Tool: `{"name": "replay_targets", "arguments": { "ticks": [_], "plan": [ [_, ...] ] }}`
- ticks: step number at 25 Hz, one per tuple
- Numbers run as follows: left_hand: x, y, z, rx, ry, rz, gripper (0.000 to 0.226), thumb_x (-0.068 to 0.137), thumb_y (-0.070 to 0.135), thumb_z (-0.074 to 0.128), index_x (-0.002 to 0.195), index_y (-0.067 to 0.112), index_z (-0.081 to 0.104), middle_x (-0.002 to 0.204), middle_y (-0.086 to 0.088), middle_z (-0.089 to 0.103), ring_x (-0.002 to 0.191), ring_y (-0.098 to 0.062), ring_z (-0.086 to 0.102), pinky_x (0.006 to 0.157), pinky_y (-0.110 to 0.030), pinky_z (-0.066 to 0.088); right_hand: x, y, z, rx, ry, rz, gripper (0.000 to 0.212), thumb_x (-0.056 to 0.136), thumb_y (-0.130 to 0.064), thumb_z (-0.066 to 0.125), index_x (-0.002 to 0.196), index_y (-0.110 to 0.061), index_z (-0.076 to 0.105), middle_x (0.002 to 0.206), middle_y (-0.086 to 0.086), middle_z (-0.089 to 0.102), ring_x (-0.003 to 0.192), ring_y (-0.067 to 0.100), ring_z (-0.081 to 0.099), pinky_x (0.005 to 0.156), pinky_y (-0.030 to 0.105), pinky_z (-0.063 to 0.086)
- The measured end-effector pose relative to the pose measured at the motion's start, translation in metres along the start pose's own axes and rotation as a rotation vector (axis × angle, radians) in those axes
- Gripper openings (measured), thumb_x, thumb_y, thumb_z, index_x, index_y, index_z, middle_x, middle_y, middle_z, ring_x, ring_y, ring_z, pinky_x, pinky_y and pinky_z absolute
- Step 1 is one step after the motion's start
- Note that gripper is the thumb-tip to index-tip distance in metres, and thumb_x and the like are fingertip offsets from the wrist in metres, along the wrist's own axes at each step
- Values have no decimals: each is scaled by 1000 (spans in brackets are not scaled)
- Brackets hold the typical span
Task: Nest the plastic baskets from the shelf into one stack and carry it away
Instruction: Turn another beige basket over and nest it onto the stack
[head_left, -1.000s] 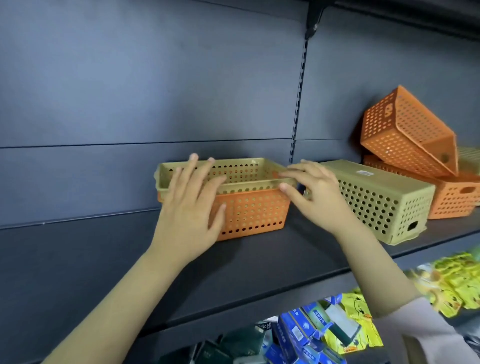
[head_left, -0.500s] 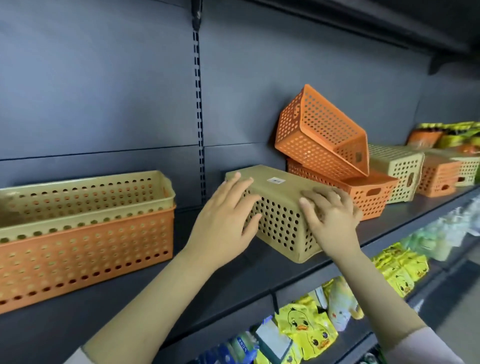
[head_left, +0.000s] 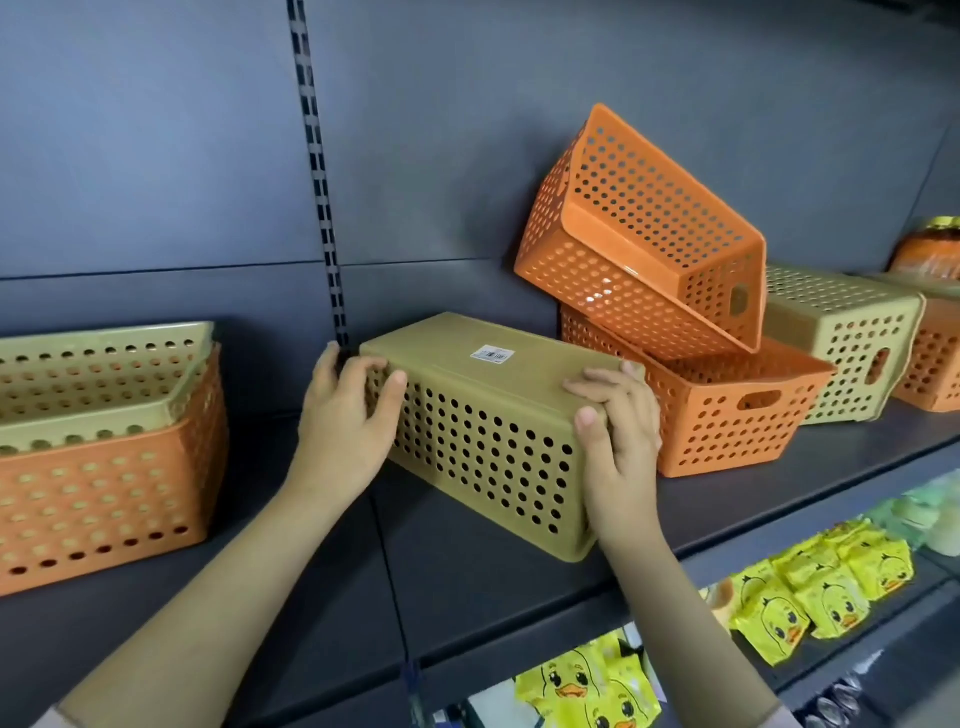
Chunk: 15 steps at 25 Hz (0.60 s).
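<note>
An upside-down tan perforated basket (head_left: 483, 447) with a barcode sticker on its base rests on the dark shelf (head_left: 467, 587). My left hand (head_left: 345, 431) grips its left end and my right hand (head_left: 618, 441) grips its right end. At the far left stands the nested stack, a tan basket (head_left: 98, 374) inside an orange basket (head_left: 104, 499). To the right an orange basket (head_left: 727, 421) sits upright, with another orange basket (head_left: 644, 234) tipped on its side leaning on top of it. Farther right is a second upside-down tan basket (head_left: 852, 332).
More orange baskets (head_left: 930, 358) sit at the far right of the shelf. The lower shelf holds yellow duck-printed packets (head_left: 810, 597). A slotted metal upright (head_left: 322, 171) runs down the grey back panel behind the baskets.
Both hands left the nested tan-and-orange stack, which now sits far left, and took hold of the upside-down tan basket. The view has swung right and drawn closer.
</note>
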<state>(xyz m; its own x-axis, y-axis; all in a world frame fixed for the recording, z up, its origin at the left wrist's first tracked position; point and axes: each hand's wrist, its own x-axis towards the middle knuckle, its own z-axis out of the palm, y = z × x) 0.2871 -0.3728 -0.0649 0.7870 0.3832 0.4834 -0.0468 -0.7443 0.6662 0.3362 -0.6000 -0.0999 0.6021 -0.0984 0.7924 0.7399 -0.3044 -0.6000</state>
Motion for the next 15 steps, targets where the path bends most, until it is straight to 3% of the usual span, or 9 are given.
{"name": "replay_targets", "arguments": {
  "ticks": [3,5,7,9,11,13,15],
  "plan": [
    [4,-3,3,-370,-86,-160,63,95,50,51,151,30,27,150,8,34,135,-11,36,105,-30,30,1,2,-2,108,-60,19,34,95,-51,42,103,-28,65,125,-10,55,141,3,31,118,31,18],
    [7,-7,4,-597,-87,-247,76,92,53,56,154,37,16,152,13,32,135,-7,34,111,-32,27,1,0,-1,168,-109,69,27,94,-46,42,103,-33,63,132,-13,50,146,4,25,118,26,16],
    [12,-13,4,-679,-59,-332,72,86,61,59,147,37,30,147,13,43,133,-12,43,112,-40,33,-1,-5,-2,182,-110,85,26,93,-47,42,104,-34,62,141,-8,45,147,8,23,116,20,16],
    [12,-9,2,-693,-19,-377,56,86,60,58,131,29,44,123,13,54,116,-7,52,92,-32,44,-3,-5,-4,160,-75,96,30,91,-52,43,110,-35,58,148,-1,37,145,5,24,114,15,17],
    [12,-6,0,-680,45,-383,47,88,56,58,121,23,46,110,12,54,101,-2,52,74,-25,40,-5,0,-7,165,-7,195,40,87,-56,46,122,-38,50,149,-3,35,143,6,26,118,29,23],
    [13,-8,-5,-657,83,-372,43,88,54,60,111,20,49,107,5,56,97,-7,56,74,-28,44,-5,4,-11,177,35,346,53,81,-65,47,128,-40,47,141,-11,44,138,13,36,115,46,32],
    [12,-10,-11,-668,112,-375,37,87,51,63,99,19,48,102,1,57,93,-14,57,74,-33,45,-4,7,-11,206,15,400,57,81,-68,45,129,-39,54,134,-14,54,131,12,46,110,48,39]
  ]
}}
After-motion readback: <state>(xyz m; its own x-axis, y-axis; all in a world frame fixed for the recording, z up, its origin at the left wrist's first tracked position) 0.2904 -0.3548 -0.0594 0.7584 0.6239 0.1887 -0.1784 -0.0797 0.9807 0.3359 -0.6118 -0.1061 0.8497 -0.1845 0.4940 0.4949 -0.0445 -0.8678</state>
